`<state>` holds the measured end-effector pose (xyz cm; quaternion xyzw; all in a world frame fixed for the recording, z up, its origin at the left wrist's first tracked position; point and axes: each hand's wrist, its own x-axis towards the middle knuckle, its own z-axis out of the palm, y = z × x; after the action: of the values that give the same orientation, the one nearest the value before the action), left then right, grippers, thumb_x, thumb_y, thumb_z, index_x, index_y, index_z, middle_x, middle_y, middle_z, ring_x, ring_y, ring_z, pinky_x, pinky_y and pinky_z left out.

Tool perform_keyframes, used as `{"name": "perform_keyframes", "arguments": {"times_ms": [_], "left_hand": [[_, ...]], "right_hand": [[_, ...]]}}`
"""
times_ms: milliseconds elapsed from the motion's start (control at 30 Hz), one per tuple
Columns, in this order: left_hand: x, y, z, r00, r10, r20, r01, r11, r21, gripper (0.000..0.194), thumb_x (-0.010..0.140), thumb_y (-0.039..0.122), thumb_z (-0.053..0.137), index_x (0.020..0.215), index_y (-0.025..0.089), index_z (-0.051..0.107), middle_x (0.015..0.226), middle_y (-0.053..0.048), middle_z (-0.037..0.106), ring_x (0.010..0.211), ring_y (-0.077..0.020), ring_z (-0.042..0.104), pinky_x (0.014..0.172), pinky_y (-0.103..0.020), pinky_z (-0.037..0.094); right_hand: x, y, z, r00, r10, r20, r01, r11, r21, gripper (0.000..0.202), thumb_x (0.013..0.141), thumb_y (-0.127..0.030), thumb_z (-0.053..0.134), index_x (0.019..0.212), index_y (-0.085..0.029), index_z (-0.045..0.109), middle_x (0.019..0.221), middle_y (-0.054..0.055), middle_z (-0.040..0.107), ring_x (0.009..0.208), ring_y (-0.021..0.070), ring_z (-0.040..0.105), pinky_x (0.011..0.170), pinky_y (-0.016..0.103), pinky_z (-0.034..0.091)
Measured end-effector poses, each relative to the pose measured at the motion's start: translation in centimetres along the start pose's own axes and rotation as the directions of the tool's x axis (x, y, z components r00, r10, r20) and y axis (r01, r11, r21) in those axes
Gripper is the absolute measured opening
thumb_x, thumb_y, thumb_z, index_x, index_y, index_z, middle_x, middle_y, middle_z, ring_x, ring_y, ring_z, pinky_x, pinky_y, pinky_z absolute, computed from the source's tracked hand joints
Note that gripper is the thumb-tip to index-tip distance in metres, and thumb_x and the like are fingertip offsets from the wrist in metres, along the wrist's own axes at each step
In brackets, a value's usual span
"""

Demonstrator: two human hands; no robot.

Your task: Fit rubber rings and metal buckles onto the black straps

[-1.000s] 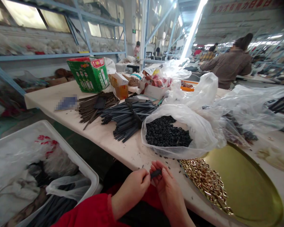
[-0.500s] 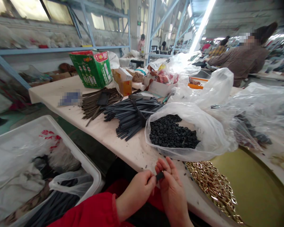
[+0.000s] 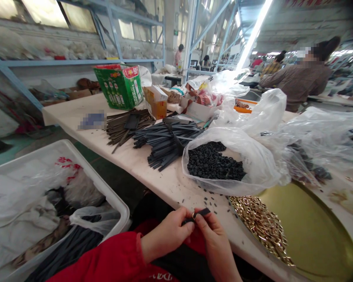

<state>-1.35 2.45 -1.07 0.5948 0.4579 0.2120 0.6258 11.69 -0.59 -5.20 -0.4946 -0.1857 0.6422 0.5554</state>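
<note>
Near the table's front edge, my left hand pinches one part of a short dark strip. My right hand is closed on the same strip close by, its fingertips almost touching those of my left. A small gold-coloured piece shows on the strip between them. Beyond my hands lies an open plastic bag of small black loops. To the right, gold metal pieces are heaped on a round gold tray. Bundled dark strips lie farther back on the table.
A white bin with bags and strips stands at the left. Boxes, including a green carton, and clear plastic bags line the table's back. A person is at the right rear.
My right hand's fingers have folded in from spread to closed on the strip. A small gold-coloured piece now shows between my hands. The view has shifted slightly.
</note>
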Motion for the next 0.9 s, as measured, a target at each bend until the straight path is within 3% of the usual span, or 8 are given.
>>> {"name": "perform_keyframes", "arguments": {"times_ms": [100,300,533,667,800,900], "left_hand": [[-0.7,0.0,-0.1,1.0,-0.007,0.014,0.008,0.999,-0.045,0.009,0.076,0.018,0.045,0.084,0.013,0.049,0.067,0.001,0.055,0.051,-0.0095,0.048,0.05,-0.022,0.038],[-1.4,0.2,-0.2,1.0,0.023,-0.011,-0.024,0.997,-0.077,0.017,0.08,0.031,0.049,0.082,0.014,0.049,0.059,0.005,0.049,0.05,-0.0084,0.044,0.047,-0.02,0.033],[-1.2,0.2,-0.1,0.997,-0.045,0.062,0.055,0.984,-0.171,0.031,0.08,0.045,0.049,0.079,0.014,0.045,0.066,0.0,0.059,0.047,-0.0059,0.043,0.046,-0.019,0.03],[-0.8,0.0,0.0,0.997,-0.062,0.045,0.069,0.983,-0.172,0.031,0.08,0.045,0.049,0.078,0.014,0.045,0.064,0.0,0.059,0.045,-0.0055,0.042,0.045,-0.019,0.028],[-0.2,-0.3,0.1,0.995,-0.097,0.014,0.098,0.984,-0.15,0.026,0.078,0.041,0.048,0.074,0.016,0.043,0.059,0.001,0.057,0.042,-0.005,0.039,0.043,-0.018,0.027],[0.3,-0.7,0.4,0.987,-0.155,-0.033,0.149,0.98,-0.13,0.02,0.077,0.035,0.046,0.071,0.017,0.043,0.053,0.004,0.054,0.038,-0.0052,0.036,0.04,-0.018,0.024]], "right_hand": [[-0.4,0.2,0.1,0.998,-0.028,-0.055,0.028,1.0,0.003,0.035,0.063,-0.037,0.075,0.092,-0.022,0.064,0.082,-0.002,0.07,0.082,0.0176,0.064,0.073,0.027,0.049],[-1.5,0.1,0.6,0.995,-0.078,0.07,0.085,0.99,-0.114,0.026,0.064,-0.038,0.074,0.079,-0.018,0.065,0.076,0.001,0.069,0.079,0.0197,0.063,0.076,0.031,0.049],[-1.4,-0.3,0.3,0.998,-0.053,0.025,0.055,0.995,-0.08,0.027,0.068,-0.041,0.068,0.082,-0.018,0.066,0.074,0.002,0.069,0.076,0.0197,0.063,0.071,0.03,0.05],[-0.9,-0.2,0.3,0.998,-0.047,0.047,0.05,0.997,-0.055,0.026,0.07,-0.041,0.067,0.084,-0.019,0.065,0.079,0.002,0.069,0.082,0.0202,0.063,0.076,0.032,0.048],[-0.4,0.2,-0.3,0.995,-0.085,0.044,0.091,0.983,-0.158,0.028,0.071,-0.042,0.065,0.089,-0.02,0.064,0.085,0.002,0.069,0.092,0.0212,0.06,0.086,0.033,0.043],[0.0,0.5,-0.6,0.992,-0.118,0.047,0.125,0.969,-0.212,0.025,0.072,-0.042,0.065,0.083,-0.02,0.063,0.083,0.002,0.069,0.086,0.0209,0.061,0.083,0.033,0.044]]}}
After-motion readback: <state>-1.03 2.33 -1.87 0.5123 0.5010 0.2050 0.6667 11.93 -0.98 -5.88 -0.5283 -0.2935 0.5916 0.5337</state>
